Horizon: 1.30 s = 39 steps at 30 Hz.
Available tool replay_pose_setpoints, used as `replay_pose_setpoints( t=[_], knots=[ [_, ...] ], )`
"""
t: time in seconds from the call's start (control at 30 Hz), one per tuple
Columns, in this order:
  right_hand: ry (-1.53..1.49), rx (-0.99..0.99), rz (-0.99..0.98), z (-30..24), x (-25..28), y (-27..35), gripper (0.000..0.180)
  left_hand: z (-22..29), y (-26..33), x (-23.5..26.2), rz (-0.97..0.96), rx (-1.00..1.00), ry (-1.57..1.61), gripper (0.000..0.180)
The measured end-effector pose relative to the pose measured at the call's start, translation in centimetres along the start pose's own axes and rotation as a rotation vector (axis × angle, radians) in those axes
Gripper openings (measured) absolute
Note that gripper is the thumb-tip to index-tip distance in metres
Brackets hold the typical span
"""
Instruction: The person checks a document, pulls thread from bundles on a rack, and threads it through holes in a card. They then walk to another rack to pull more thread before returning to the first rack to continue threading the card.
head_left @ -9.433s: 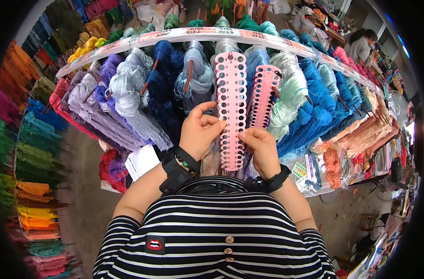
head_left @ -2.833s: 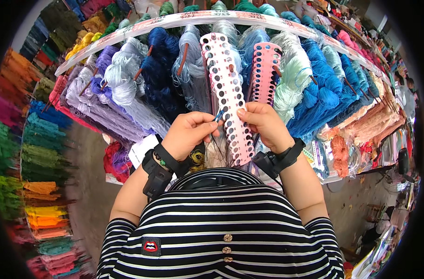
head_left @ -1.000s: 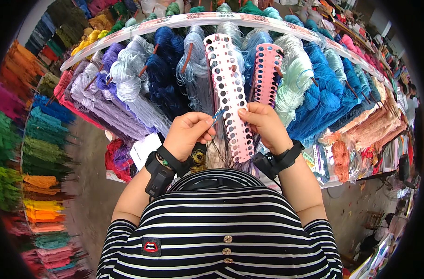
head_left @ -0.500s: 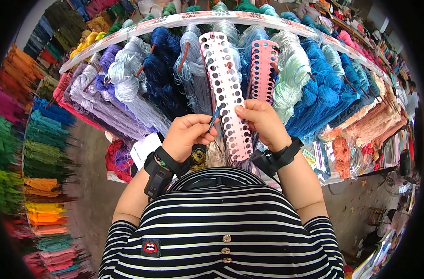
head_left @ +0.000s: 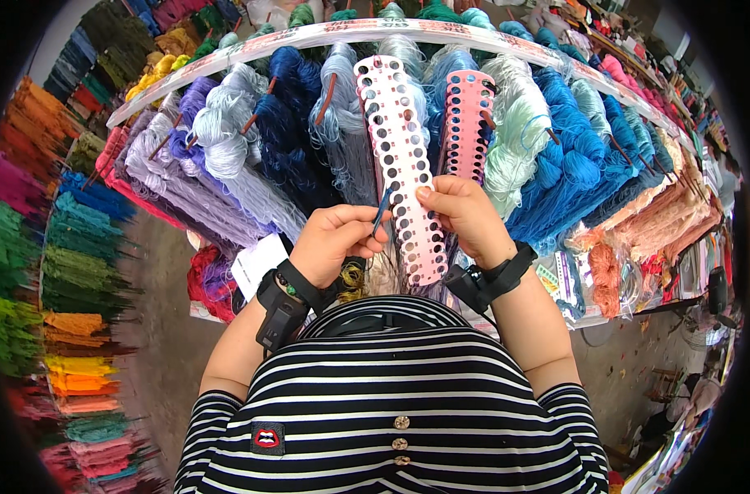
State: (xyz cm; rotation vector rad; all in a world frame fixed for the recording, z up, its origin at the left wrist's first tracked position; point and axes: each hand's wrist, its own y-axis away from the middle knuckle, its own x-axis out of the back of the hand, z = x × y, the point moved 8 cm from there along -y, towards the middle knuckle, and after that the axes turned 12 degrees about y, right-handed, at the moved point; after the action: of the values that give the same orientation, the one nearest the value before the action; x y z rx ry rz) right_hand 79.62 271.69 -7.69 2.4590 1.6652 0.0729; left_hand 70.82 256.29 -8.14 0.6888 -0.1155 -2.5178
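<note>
Blue thread [head_left: 381,211] now lower, pinched in left hand [head_left: 335,240]; right hand [head_left: 465,216] gripping pink card [head_left: 401,165].

Skeins of thread hang along a curved white rail [head_left: 251,45]: lilac skeins [head_left: 218,156] at the left, navy skeins [head_left: 288,123] beside them, bright blue skeins [head_left: 568,156] at the right. Far left, green bundles [head_left: 13,272] and orange bundles [head_left: 74,375] are stacked.

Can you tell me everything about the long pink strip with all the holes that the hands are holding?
The long pink strip looks like flat plastic, punched with two rows of round holes. It stands nearly upright before hanging blue yarn. The right hand pinches its right edge; the left hand holds a thin blue thread against it.
</note>
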Motion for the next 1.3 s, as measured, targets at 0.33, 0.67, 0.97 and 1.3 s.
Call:
replay_pose_setpoints(
  t=[0.33, 0.67, 0.97, 1.3],
  knots=[
    [-0.004, -0.005, -0.005, 0.0, 0.1, -0.1, 0.015, -0.1, -0.2, -0.1, -0.023, -0.009, -0.026, 0.025],
    [-0.045, -0.005, -0.009, 0.1, 0.0, 0.0, 0.016, -0.3, -0.2, -0.1, -0.030, -0.008, -0.034, 0.025],
    [0.049, 0.014, 0.021, 0.5, 0.2, -0.7, 0.014, -3.7, -0.8, 4.8, 0.179, 0.101, -0.189, 0.041],
    [0.085, 0.007, 0.052, -0.1, 0.4, -0.5, 0.015, -5.0, 1.9, 9.3, 0.221, 0.166, -0.075, 0.030]
  ],
)
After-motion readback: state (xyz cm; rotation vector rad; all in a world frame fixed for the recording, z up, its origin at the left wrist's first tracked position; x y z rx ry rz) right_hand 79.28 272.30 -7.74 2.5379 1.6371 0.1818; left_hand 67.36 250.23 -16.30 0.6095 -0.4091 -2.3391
